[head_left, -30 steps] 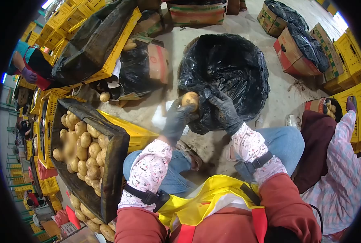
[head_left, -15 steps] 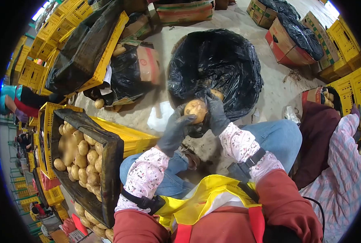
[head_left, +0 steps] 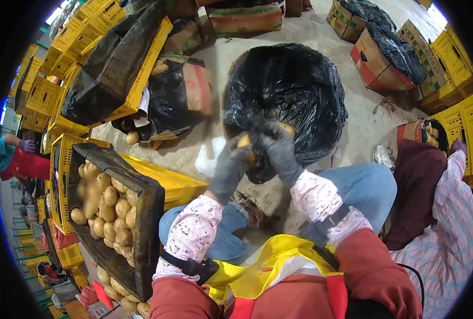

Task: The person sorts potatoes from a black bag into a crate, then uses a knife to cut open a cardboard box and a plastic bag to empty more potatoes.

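My left hand (head_left: pixel 228 169), in a dark grey glove, is closed round a potato (head_left: pixel 244 141) over the near rim of a bin lined with black plastic (head_left: pixel 289 69). Gloved the same way, my right hand (head_left: pixel 280 151) is at the potato's right side. Its fingers are smeared by motion and overlap the potato, hiding much of it. Just beyond the right knuckles, another potato (head_left: pixel 288 129) shows against the black liner.
At my left, a tilted yellow crate with a dark liner (head_left: pixel 154 212) holds many potatoes (head_left: pixel 109 215). Cardboard boxes (head_left: pixel 382 66) and yellow crates (head_left: pixel 459 122) stand around. Another person's dark trouser leg (head_left: pixel 417 196) is close at my right. A white scrap (head_left: pixel 209 159) lies on the floor.
My right hand has moved up and left over the potato, which is now more covered. My left hand has shifted slightly left with it. The whole view has shifted a little.
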